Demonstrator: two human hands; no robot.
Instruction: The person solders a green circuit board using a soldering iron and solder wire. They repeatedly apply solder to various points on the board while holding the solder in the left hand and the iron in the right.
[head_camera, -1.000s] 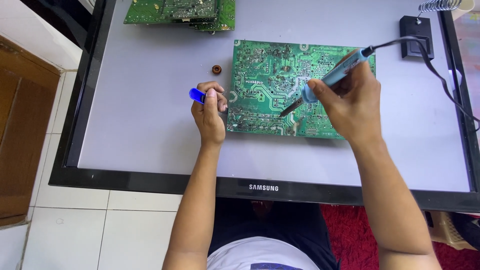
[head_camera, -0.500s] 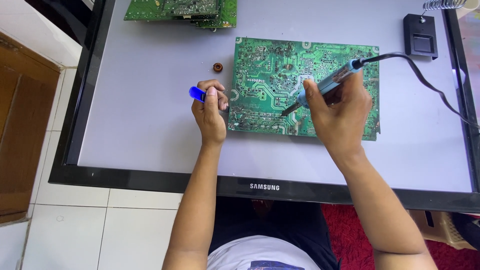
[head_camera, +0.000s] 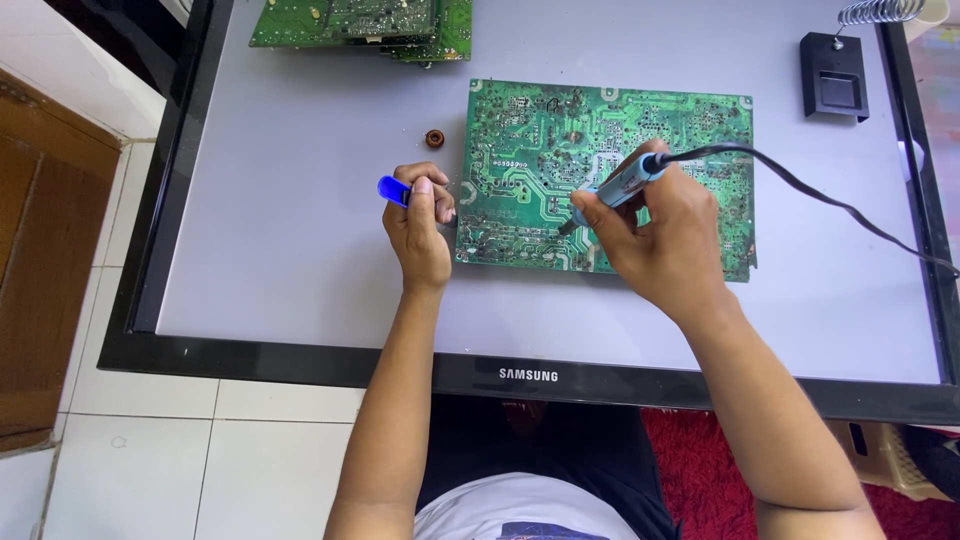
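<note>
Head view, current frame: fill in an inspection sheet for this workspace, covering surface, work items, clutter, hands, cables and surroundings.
Surface: flat monitor panel lying face up, grey screen with black bezel, used as a bench.
Work items: green circuit board lying solder side up; soldering iron with its tip down on the board.
Clutter: small brown ring-shaped part left of the board; stacked green boards at the top edge; black iron stand with a wire coil.
Hands: right hand grips the iron like a pen; left hand holds a small blue-handled tool by the board's left edge.
Cables: black cord runs from the iron off to the right.
Surroundings: white floor tiles, red rug, wooden furniture.
</note>
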